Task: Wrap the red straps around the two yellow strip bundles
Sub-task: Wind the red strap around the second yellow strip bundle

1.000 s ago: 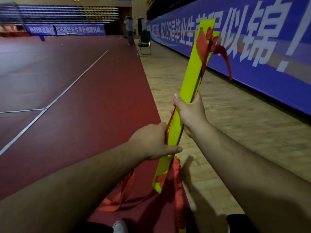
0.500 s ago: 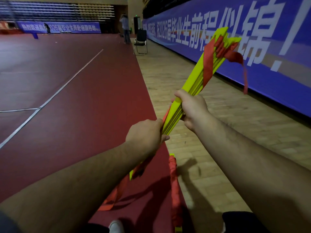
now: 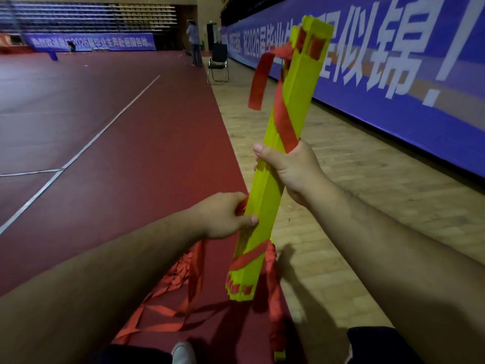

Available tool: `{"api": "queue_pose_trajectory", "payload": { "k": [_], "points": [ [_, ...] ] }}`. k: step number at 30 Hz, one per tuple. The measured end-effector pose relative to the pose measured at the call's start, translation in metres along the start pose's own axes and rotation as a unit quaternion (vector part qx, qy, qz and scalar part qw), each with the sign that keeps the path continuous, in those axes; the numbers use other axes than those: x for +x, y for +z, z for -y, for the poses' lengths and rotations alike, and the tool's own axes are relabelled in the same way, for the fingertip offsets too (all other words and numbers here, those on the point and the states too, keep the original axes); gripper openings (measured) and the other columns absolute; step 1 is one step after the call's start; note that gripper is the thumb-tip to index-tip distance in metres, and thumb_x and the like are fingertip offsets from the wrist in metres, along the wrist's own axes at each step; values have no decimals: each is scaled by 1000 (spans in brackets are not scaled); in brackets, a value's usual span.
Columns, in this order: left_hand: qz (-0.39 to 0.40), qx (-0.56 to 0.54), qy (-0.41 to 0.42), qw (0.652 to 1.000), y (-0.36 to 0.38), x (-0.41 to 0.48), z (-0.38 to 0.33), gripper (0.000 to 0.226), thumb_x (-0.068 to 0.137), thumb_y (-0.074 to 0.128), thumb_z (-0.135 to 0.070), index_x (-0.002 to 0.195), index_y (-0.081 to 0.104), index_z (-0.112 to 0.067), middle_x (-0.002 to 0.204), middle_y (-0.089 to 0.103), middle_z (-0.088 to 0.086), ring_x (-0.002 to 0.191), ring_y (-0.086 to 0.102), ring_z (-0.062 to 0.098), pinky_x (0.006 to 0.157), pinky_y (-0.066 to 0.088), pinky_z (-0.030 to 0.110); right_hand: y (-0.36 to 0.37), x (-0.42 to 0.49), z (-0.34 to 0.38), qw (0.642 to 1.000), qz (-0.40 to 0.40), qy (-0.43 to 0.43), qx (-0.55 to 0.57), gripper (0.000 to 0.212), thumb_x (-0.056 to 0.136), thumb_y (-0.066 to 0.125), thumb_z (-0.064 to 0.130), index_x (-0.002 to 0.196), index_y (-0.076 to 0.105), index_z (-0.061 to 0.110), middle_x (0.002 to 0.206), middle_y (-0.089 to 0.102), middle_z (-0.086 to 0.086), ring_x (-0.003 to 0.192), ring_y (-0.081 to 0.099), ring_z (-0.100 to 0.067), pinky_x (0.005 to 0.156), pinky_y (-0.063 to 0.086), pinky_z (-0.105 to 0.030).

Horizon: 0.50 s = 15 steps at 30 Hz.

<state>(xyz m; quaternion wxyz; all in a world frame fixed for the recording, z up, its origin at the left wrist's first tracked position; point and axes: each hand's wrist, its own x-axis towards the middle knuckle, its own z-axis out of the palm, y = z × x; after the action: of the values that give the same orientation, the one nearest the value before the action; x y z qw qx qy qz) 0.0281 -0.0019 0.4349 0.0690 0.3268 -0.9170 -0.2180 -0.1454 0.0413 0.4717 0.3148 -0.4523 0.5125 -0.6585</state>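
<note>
Held upright over the floor [image 3: 131, 179] edge: yellow strip bundle [image 3: 286, 143], long, stiff as a stack yet likely to splay at the ends; probably light. Best gripped mid-length, as now. Right hand [image 3: 291, 169] clamped around the middle, left hand [image 3: 223, 216] closed lower down, pinching red strap [image 3: 282, 119]. Strap soft, limp, apt to slip loose unless kept taut. More strap heaped below.

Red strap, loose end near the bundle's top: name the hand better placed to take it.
Probably right. The right hand grips the yellow bundle just below the red strap; the left hand holds lower down.
</note>
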Motion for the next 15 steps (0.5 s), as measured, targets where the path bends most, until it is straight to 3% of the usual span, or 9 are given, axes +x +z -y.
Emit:
{"api": "queue_pose_trajectory", "payload": {
  "k": [3, 6, 9, 12, 15],
  "points": [
    [-19, 1, -65, 998, 10, 2, -10, 67, 69, 62, -79, 105, 55, -23, 101, 65, -2, 93, 62, 21, 78, 50, 35, 13, 1, -6, 995, -70, -16, -66, 45, 65, 87, 52, 91, 69, 20, 81, 75, -2, 76, 75, -26, 74, 61, -54],
    [-77, 62, -114, 988, 18, 5, -18, 86, 51, 48, -94, 101, 54, -23, 93, 64, -3, 86, 63, 22, 74, 54, 40, 25, -1, -2, 995, -83, -16, -51, 46, 73, 84, 46, 98, 65, 13, 79, 74, -2, 70, 75, -21, 71, 61, -54],
    [-106, 47, -73, 991, 18, 3, -22, 58, 70, 60, -75, 86, 56, -20, 81, 63, -3, 79, 62, 23, 71, 53, 40, 21, -2, 10, 1000, -14, -8, -13, 52, 73, 83, 39, 106, 62, 5, 88, 70, -10, 77, 75, -28, 71, 61, -50],
    [-1, -81, 19, 997, 8, -3, -15, 38, 79, 72, -49, 83, 61, -13, 77, 69, 0, 74, 66, 19, 74, 54, 42, 3, -5, 23, 994, 100, 15, 51, 41, 72, 75, 22, 109, 61, 15, 92, 71, -9, 88, 73, -31, 82, 60, -47],
    [89, -99, 48, 990, 2, -7, -14, 32, 82, 74, -44, 87, 65, -13, 82, 74, 3, 77, 69, 19, 74, 56, 37, -5, -11, 28, 975, 158, 60, 146, 31, 73, 65, 9, 104, 60, 11, 79, 69, -12, 71, 70, -29, 73, 59, -44]
  ]
}}
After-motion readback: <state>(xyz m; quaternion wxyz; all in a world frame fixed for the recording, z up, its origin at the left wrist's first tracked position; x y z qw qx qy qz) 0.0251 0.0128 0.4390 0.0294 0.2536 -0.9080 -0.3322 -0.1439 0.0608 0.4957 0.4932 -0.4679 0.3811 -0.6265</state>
